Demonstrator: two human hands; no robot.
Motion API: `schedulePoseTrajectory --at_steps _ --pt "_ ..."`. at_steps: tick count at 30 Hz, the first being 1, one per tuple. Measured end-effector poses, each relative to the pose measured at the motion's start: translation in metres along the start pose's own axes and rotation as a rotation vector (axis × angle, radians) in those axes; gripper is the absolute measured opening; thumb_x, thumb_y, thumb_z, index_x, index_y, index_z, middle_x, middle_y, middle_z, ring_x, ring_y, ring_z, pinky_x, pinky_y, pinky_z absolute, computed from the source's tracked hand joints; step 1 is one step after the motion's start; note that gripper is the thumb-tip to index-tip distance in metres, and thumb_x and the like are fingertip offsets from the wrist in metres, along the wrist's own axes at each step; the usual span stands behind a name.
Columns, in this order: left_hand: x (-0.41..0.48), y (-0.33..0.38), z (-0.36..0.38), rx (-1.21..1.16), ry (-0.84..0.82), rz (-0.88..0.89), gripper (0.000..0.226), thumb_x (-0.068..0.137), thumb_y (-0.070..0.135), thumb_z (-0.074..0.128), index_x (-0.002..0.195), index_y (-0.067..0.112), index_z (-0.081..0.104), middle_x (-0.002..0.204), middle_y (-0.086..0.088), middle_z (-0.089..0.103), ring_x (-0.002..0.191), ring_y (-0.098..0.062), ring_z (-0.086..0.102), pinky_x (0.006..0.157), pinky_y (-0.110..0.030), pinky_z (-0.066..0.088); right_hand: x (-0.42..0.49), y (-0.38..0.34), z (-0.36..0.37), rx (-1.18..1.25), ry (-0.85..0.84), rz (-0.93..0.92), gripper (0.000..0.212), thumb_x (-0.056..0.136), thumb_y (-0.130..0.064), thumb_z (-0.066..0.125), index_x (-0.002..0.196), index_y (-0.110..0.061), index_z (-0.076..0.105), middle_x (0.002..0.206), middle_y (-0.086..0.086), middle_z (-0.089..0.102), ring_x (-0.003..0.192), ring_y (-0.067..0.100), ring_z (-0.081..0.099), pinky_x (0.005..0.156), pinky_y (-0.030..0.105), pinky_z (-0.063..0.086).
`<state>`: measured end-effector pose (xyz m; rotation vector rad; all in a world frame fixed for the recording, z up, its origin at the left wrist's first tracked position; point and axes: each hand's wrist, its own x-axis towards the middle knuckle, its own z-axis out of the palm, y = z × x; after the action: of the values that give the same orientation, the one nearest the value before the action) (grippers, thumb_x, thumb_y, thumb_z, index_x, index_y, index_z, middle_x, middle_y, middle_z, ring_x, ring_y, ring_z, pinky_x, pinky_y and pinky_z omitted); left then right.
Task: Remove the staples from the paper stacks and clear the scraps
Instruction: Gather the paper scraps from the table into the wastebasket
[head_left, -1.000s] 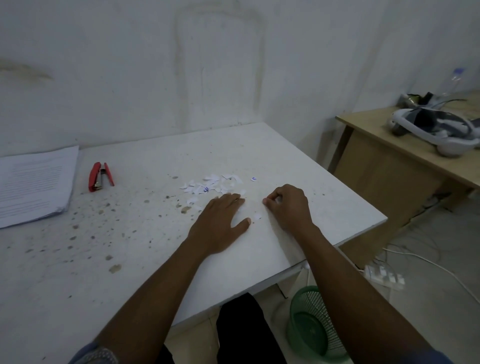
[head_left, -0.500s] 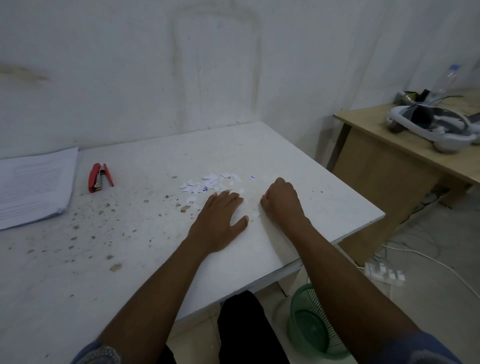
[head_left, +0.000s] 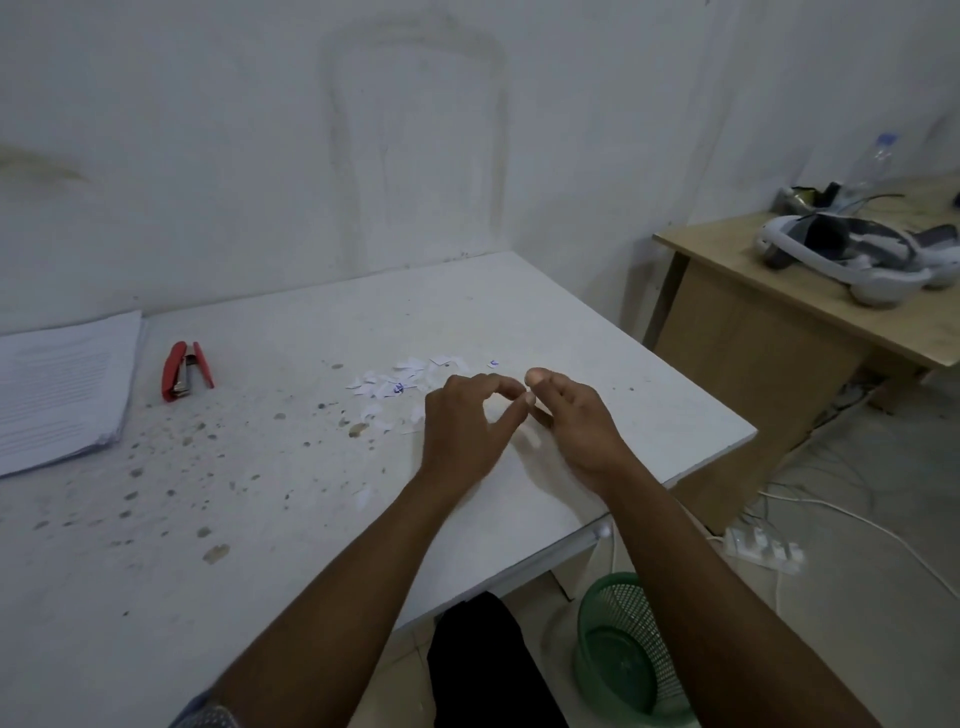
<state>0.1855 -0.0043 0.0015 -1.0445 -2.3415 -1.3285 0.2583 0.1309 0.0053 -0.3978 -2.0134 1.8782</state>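
- Currently hovering just above the white desk (head_left: 519, 312): left hand (head_left: 462, 431) and right hand (head_left: 576, 421), thumb tips nearly touching each other.
- Curling loosely: fingers (head_left: 498, 382) of the left hand, thumb and forefinger forming a ring; contents of the pinch impossible to tell.
- Spreading half open: fingers of the right hand, nothing visibly held.
- Lying scattered just beyond the left hand: paper scraps (head_left: 400, 376), a few more beside its knuckles.
- Resting at the far left desk edge: paper stack (head_left: 57, 384), with the red staple remover (head_left: 184, 370) lying just beside it, well apart from both hands.
- Standing on the floor under the right forearm: green wastebasket (head_left: 623, 649).
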Motion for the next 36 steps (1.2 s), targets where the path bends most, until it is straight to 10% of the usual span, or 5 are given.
schedulePoseTrajectory --at_steps 18,29,36 --pt "0.006 0.030 0.004 -0.333 -0.088 -0.252 0.012 0.085 0.033 0.071 0.079 0.024 0.076 0.078 0.016 0.073 0.072 -0.007 0.064 0.069 -0.027 0.054 -0.011 0.007 -0.018 -0.036 0.109 -0.137 0.026 0.101 -0.031 0.054 0.103 -0.011 0.069 0.118 -0.003 0.063 0.106 0.010 0.064 0.090 0.029 0.055" --pt "0.027 0.033 0.008 -0.009 -0.298 -0.072 0.022 0.072 0.055 0.055 0.073 0.035 0.064 0.077 0.026 0.067 0.075 -0.004 0.063 0.085 -0.046 0.051 -0.022 0.011 -0.043 -0.216 0.197 -0.156 0.018 0.092 -0.043 0.066 0.094 -0.027 0.075 0.109 -0.014 0.069 0.103 0.008 0.064 0.098 0.047 0.053" --pt "0.032 0.055 0.052 -0.108 -0.376 0.089 0.016 0.085 0.046 0.063 0.088 0.030 0.068 0.087 0.018 0.071 0.083 -0.005 0.065 0.082 -0.039 0.055 -0.038 0.010 -0.083 -0.313 0.290 -0.156 0.019 0.101 -0.033 0.054 0.101 -0.022 0.069 0.108 -0.014 0.065 0.092 0.002 0.061 0.084 0.026 0.054"
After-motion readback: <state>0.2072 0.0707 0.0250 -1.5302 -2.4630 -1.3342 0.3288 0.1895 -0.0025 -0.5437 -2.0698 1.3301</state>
